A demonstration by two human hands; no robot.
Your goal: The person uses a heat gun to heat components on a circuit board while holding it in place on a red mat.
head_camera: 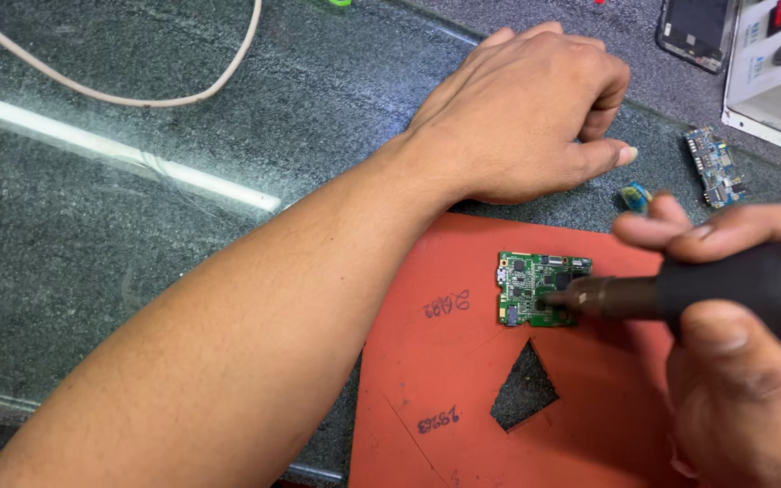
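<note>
Right hand [743,361] grips a black tool [680,291], tip on a green board [540,287] near the orange mat's [445,380] top edge. Left hand [526,108], loosely curled and empty, rests beyond that edge. Blue board [714,165] lies near a white box [775,68] at the table's [92,226] far right.

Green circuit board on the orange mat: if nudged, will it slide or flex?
The green circuit board looks thin and rigid, so probably no flex. It lies flat and unclamped on the orange mat, so it is likely light enough to shift.
</note>
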